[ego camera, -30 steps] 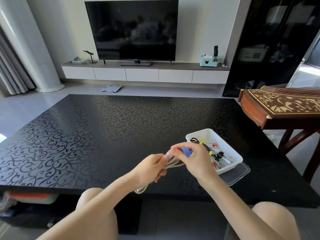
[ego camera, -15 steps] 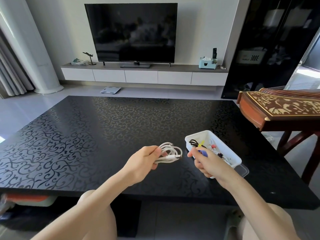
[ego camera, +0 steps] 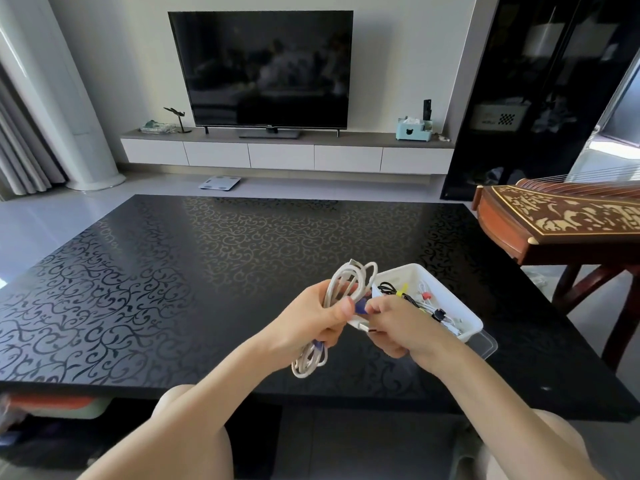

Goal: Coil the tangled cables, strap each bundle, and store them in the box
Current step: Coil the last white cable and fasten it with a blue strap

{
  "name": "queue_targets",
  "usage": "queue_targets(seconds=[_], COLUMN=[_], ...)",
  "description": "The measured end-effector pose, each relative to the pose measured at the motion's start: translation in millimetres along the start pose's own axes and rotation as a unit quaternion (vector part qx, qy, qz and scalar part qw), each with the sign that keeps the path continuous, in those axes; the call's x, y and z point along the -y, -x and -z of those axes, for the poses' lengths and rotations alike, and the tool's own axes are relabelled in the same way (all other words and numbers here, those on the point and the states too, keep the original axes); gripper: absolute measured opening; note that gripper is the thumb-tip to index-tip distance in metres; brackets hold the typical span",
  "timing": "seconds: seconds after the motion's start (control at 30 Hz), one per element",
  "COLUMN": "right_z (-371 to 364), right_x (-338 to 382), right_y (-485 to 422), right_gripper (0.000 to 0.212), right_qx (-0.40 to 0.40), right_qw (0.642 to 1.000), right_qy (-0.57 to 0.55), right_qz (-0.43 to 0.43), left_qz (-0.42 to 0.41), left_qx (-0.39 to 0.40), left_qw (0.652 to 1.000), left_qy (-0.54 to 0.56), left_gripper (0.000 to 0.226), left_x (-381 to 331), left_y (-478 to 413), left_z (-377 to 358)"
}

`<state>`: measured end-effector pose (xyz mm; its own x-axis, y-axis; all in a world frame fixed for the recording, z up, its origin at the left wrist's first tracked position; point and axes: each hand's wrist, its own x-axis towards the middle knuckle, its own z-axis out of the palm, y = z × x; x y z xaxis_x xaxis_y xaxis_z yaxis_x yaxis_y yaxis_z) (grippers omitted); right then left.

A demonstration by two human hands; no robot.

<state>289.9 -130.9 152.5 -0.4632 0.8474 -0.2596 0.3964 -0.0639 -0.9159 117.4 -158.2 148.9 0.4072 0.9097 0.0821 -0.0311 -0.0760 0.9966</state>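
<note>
Cable bundle [ego camera: 341, 292], white, is hanging in mid-air above the near edge of the worktop [ego camera: 207, 271], not resting on it. Left hand [ego camera: 311, 320] is closing its grip tight round the middle of the coil, thumb pressing across the loops, prob. so the turns aren't springing apart while the tie goes on. Loops are sticking out above the fist and dangling below it, w/ one plug end poking up at the top.

Right hand [ego camera: 401, 323] is pinching a blue strap [ego camera: 360, 307] btwn thumb and fingertips, right at the coil's waist beside the left thumb. Its grip is closed on the strap. A bit of blue is also showing low on the bundle, under the left hand, so the strap is likely running round the back.

Box [ego camera: 469, 333], white, is standing just beyond the right hand on the worktop, on what looks like its clear lid [ego camera: 486, 346], w/in easy reach for the drop-in. Other cables are lying inside it, incl. a black cable [ego camera: 389, 288] w/ a yellow tie [ego camera: 401, 292].

Judging by this, the person is strapping an already coiled cable and isn't storing it yet.
</note>
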Motion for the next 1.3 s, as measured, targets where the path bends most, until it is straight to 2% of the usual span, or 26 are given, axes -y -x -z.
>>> queue_targets(seconds=[0.1,0.17,0.27,0.33,0.5,0.63,0.77,0.87,0.97,1.03,1.1,1.2,1.3], right_z=[5.0,7.1,5.2,0.4,-4.1,-0.4,-1.7,-4.0,-8.9,-10.9,-10.1,-4.5,-2.6], right_x=[4.3,4.8,5.3,5.4,3.2,-5.2,-8.6,-7.4,-7.6,-9.4,-12.6,-16.3,-14.3], right_y=[0.3,-0.1,0.5,0.2,3.6,7.4,5.9,4.7,5.7,4.4,-0.3,-12.4,-22.6], right_gripper=[0.043,0.048,0.043,0.041,0.018,0.031,0.042,0.039,0.029,0.022,0.02,0.032,0.036], right_qx=[0.013,0.013,0.007,-0.002,0.012,0.034,0.011,-0.004,-0.043,-0.081,-0.141,-0.244,-0.291], right_qw=[0.995,0.992,0.994,0.996,0.994,0.989,0.99,0.981,0.981,0.981,0.976,0.949,0.931], right_qy=[-0.089,-0.114,-0.104,-0.084,-0.081,-0.122,-0.126,-0.187,-0.184,-0.165,-0.164,-0.198,-0.21], right_qz=[-0.033,-0.044,-0.04,-0.023,0.074,0.077,0.062,0.044,0.049,0.053,0.032,-0.035,-0.067], left_qz=[0.015,0.031,0.05,0.038,0.012,0.021,0.038,0.063,0.091,0.106,0.139,0.179,0.168], left_qx=[0.057,0.06,-0.029,-0.075,-0.191,-0.206,-0.185,-0.164,-0.14,-0.108,-0.056,0.038,0.007], left_qw=[0.997,0.997,0.998,0.996,0.979,0.978,0.98,0.98,0.983,0.987,0.984,0.976,0.984], left_qy=[0.051,0.046,-0.021,-0.041,-0.074,-0.001,0.06,0.096,0.071,0.057,0.094,0.122,0.049], left_gripper=[0.105,0.081,0.034,0.019,0.019,0.02,0.022,0.027,0.022,0.018,0.02,0.034,0.049], left_x=[-1.8,-1.9,-0.4,1.8,5.1,6.4,7.4,7.4,5.1,1.6,-3.4,-9.7,-7.3], left_y=[-3.4,-3.8,-3.8,-4.1,-5.8,-6.5,-7.9,-9.0,-9.1,-7.8,-5.0,-0.1,2.5], left_z=[10.0,16.0,16.0,11.8,8.1,10.3,11.1,14.0,14.6,14.2,14.4,12.6,4.5])
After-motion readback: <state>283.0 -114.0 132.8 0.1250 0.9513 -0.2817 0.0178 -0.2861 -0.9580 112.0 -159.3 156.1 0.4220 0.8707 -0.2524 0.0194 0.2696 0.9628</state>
